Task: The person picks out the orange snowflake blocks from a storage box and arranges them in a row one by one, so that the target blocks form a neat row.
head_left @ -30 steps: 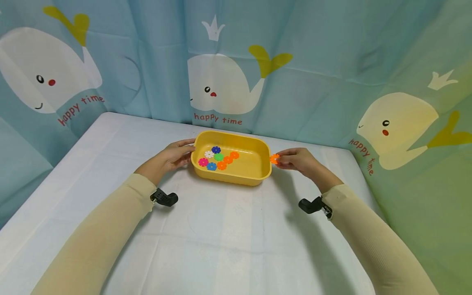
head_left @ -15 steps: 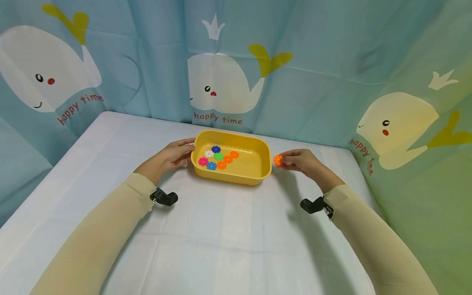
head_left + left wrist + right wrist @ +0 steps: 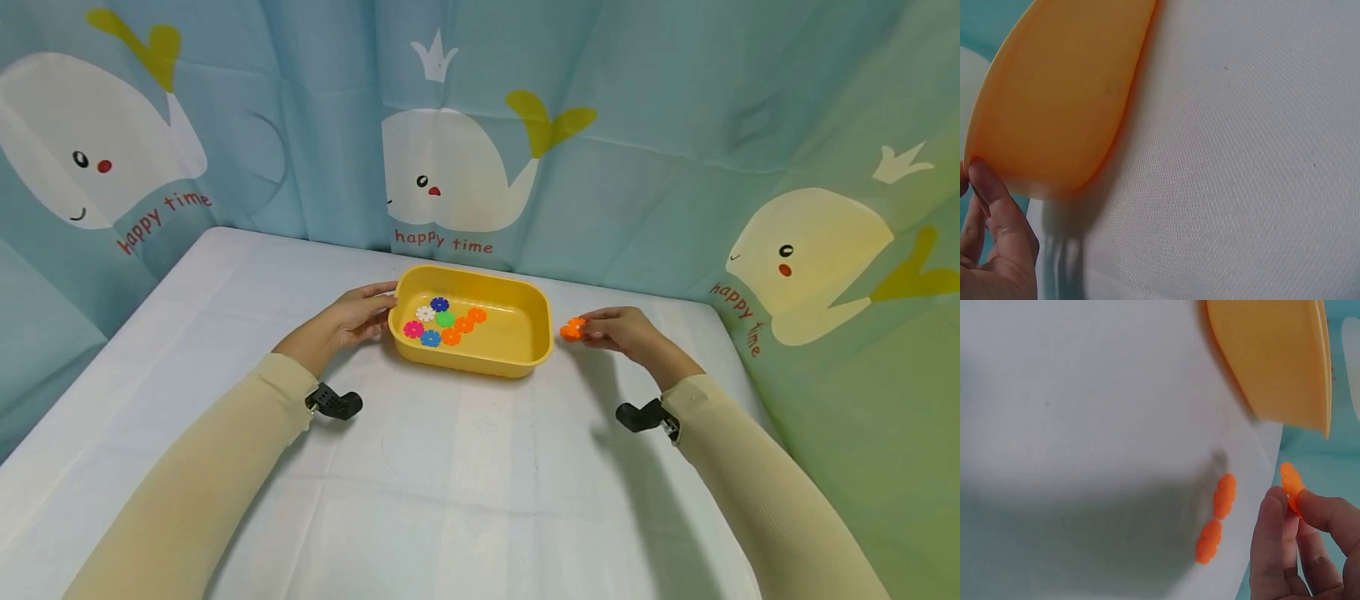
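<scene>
At the left end of a yellow plastic basin (image 3: 517,367), my left hand (image 3: 358,315) grips the rim; the left wrist view has a finger against the outer wall (image 3: 1054,106). My right hand (image 3: 618,327), just off the basin's right end, pinches an orange flower-shaped plastic disc (image 3: 1291,480) between thumb and fingers. Below that hand, two more orange discs, a farther one (image 3: 1224,495) and a nearer one (image 3: 1209,541), lie on the white table in the right wrist view. In the head view the orange pieces (image 3: 572,330) overlap.
Inside the basin, toward its left, lie several flower discs: dark blue (image 3: 439,305), white (image 3: 425,314), green (image 3: 445,319), pink (image 3: 413,330), blue (image 3: 431,338) and orange (image 3: 464,325). A whale-print curtain (image 3: 637,217) hangs behind the white table (image 3: 450,467).
My right hand has drawn away rightward from the basin's rim with an orange disc, and a second orange piece shows beside it. The left hand and basin have stayed put.
</scene>
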`<control>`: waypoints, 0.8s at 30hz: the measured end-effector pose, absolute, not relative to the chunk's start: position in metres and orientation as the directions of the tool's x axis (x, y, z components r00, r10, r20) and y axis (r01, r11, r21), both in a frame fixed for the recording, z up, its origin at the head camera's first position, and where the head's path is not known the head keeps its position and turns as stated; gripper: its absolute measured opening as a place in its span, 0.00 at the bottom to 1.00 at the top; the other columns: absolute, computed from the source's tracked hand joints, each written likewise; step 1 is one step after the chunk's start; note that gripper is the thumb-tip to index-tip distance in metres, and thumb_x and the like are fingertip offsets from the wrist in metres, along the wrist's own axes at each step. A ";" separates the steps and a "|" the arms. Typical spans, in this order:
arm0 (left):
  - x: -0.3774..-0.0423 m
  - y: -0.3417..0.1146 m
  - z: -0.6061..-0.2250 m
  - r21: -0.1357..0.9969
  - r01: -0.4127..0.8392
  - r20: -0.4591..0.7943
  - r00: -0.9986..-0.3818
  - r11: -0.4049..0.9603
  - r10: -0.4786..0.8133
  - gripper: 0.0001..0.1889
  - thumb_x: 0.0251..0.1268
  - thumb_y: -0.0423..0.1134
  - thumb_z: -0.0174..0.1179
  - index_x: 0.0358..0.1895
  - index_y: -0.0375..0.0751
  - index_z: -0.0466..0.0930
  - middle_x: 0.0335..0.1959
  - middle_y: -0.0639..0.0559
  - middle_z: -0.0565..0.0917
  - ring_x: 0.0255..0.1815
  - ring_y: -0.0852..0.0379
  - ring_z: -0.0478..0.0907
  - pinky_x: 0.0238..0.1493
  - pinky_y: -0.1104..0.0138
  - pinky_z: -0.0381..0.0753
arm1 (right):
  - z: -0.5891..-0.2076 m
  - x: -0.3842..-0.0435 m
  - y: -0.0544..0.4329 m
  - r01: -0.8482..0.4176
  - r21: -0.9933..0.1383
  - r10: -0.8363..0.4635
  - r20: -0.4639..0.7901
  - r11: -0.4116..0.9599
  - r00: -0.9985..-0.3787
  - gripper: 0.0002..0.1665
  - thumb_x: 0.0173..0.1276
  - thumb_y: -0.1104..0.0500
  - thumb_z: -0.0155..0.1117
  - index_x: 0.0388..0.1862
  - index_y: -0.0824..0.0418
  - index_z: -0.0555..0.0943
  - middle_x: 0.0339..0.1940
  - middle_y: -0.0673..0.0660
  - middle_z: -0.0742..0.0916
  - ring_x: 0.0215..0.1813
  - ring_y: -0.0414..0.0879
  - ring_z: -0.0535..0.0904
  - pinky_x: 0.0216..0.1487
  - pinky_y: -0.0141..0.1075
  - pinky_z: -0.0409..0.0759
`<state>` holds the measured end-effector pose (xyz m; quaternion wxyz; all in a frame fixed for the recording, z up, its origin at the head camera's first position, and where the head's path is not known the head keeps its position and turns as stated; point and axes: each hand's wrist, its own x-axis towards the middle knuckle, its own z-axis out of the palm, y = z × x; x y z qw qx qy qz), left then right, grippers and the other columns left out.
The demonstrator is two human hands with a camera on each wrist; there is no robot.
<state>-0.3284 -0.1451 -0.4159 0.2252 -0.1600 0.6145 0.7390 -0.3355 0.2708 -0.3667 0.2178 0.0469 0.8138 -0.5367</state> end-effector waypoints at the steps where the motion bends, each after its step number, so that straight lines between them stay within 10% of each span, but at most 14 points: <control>1: -0.328 -0.145 -0.416 0.836 -0.530 -0.514 -0.847 -0.142 0.139 0.27 0.73 0.39 0.56 0.74 0.57 0.65 0.47 0.51 0.75 0.29 0.63 0.74 0.27 0.79 0.77 | -0.367 -0.336 0.272 0.312 -0.854 -0.157 -0.405 0.417 -0.901 0.29 0.72 0.69 0.57 0.68 0.81 0.64 0.38 0.50 0.88 0.37 0.36 0.85 0.49 0.31 0.84; 24: -0.329 -0.145 -0.416 0.837 -0.529 -0.513 -0.848 -0.141 0.138 0.28 0.73 0.38 0.56 0.74 0.57 0.65 0.50 0.51 0.74 0.33 0.62 0.73 0.33 0.79 0.79 | -0.382 -0.346 0.305 0.421 -0.860 -0.079 -0.459 0.288 -0.885 0.32 0.71 0.70 0.57 0.70 0.80 0.60 0.29 0.47 0.86 0.33 0.37 0.84 0.43 0.29 0.85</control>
